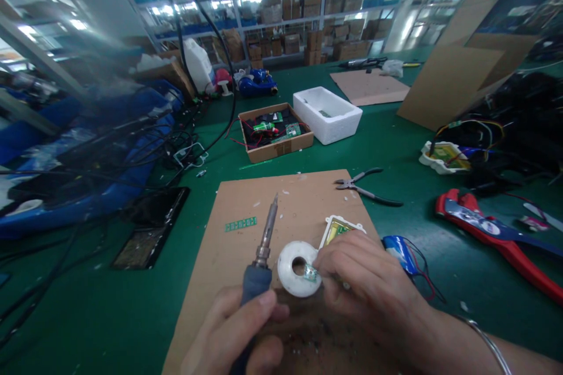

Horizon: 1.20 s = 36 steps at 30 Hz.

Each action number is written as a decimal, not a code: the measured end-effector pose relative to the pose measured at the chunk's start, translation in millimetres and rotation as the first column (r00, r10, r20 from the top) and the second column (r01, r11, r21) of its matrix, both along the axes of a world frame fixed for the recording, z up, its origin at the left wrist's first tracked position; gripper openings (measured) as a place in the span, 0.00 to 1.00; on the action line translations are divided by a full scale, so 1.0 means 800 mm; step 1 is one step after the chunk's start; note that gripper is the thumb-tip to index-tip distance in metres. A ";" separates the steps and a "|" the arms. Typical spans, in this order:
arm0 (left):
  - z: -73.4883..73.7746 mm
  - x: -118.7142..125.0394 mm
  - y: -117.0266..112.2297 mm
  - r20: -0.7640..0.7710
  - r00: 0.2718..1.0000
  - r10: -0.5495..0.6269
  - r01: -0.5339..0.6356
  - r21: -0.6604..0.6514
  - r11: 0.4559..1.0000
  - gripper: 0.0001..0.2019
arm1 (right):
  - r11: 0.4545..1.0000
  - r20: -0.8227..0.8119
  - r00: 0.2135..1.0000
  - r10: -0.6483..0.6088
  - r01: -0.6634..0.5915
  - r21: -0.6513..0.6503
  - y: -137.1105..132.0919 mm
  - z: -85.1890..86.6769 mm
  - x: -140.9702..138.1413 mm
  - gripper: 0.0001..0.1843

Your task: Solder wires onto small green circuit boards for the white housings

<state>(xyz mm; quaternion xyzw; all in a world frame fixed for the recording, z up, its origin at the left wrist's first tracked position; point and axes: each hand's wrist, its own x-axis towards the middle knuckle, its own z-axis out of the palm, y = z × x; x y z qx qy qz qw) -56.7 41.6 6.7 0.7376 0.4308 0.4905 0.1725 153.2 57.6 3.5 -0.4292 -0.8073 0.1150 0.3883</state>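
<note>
My left hand [233, 334] is wrapped round the blue handle of a soldering iron [263, 249], whose tip points up and away over a cardboard sheet [246, 199]. My right hand [360, 278] pinches a small green circuit board [310, 272] at the edge of a white ring [292, 266] lying on the cardboard. A white housing with a green board inside [336, 228] lies just behind my right fingers. A blue battery cell with red and black wires [400, 252] sits to the right of that hand.
Small pliers [365, 184] lie beyond the cardboard. Farther back stand an open cardboard box of boards [275, 129] and a white foam box [328, 114]. A red tool [497, 234] lies at right, tangled cables and blue trays at left. A strip of green boards [240, 224] rests on the cardboard.
</note>
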 end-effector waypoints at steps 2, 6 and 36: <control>-0.008 0.024 -0.007 0.061 0.998 0.016 -0.021 0.089 0.996 0.10 | 1.000 0.005 1.000 -0.001 0.002 -0.008 -0.001 0.000 0.000 0.10; -0.019 0.050 -0.010 0.107 0.992 -0.060 0.047 0.118 0.992 0.08 | 1.000 0.006 1.000 -0.003 0.003 0.020 0.001 -0.005 -0.001 0.10; -0.036 0.061 -0.003 0.079 0.997 -0.013 0.001 0.142 0.990 0.12 | 0.870 0.279 0.889 0.364 -0.218 -0.441 0.043 0.042 0.083 0.11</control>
